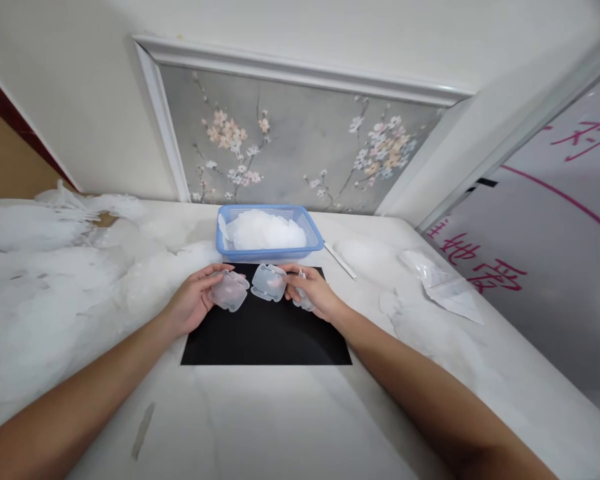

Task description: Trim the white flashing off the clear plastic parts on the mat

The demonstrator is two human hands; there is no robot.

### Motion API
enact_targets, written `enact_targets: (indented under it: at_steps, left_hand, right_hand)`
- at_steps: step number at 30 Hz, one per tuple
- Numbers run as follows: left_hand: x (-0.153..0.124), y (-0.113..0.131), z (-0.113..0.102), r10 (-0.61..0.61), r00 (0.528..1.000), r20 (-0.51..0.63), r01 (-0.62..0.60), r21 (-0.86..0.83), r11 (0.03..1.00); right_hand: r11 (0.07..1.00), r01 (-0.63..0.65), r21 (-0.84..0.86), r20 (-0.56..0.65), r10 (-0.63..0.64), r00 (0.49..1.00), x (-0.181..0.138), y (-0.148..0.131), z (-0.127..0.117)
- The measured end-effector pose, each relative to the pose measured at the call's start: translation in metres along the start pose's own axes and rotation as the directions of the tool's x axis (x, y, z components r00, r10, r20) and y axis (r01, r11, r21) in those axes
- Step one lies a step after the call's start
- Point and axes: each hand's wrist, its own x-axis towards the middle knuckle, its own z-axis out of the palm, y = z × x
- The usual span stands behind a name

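Between the thumb and fingers of my left hand (196,299) is a thin translucent plastic piece (230,292), squarish with notched edges. My right hand (313,291) pinches a similar translucent square piece (269,283) by its right side. Another clear plastic piece (303,301) is tucked under the fingers of that same hand, partly hidden. Both hands are above a black sheet (267,340) lying flat, and the two squares are close together with a small gap. Just behind them stands a blue basket (270,254) holding a heap of white translucent pieces (267,231).
Large piles of translucent pieces (45,300) cover the left of the white table (260,420). To the right lie a white stick-like tool (341,261), a clear plastic bag (447,287) and more pale pieces. A wall with a framed floral panel (290,140) rises behind.
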Motion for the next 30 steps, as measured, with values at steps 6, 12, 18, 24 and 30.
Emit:
enact_targets:
  at_steps: [6, 12, 18, 24, 30]
  left_hand:
    - [0.0034, -0.0038, -0.0005, 0.0, 0.999, -0.044, 0.001, 0.009, 1.0]
    - [0.0025, -0.0017, 0.0025, -0.031, 0.998, -0.046, 0.034, 0.058, 0.998]
    - [0.0032, -0.0046, -0.0012, -0.031, 0.999, -0.036, 0.032, 0.042, 0.999]
    - [0.0047, -0.0071, -0.0043, -0.019, 1.0, -0.007, 0.019, 0.06, 0.998]
    - [-0.0006, -0.0044, -0.0002, -0.052, 0.998, 0.029, 0.053, -0.019, 0.998]
  right_hand:
    - [1.0, 0.0, 0.007, -0.001, 0.0, 1.0, -0.0008, 0.0006, -0.0016]
    - [1.0, 0.01, -0.015, 0.013, -0.01, 1.0, -0.0007, 0.0009, -0.0025]
    - [1.0, 0.005, -0.011, 0.007, -0.005, 1.0, -0.0019, 0.0003, -0.0009]
    - [0.999, 0.004, -0.04, 0.025, -0.003, 1.0, -0.0027, 0.0023, -0.0007]
    - [0.97, 0.15, -0.189, -0.037, -0.159, 0.987, -0.0051, 0.0012, 0.0005]
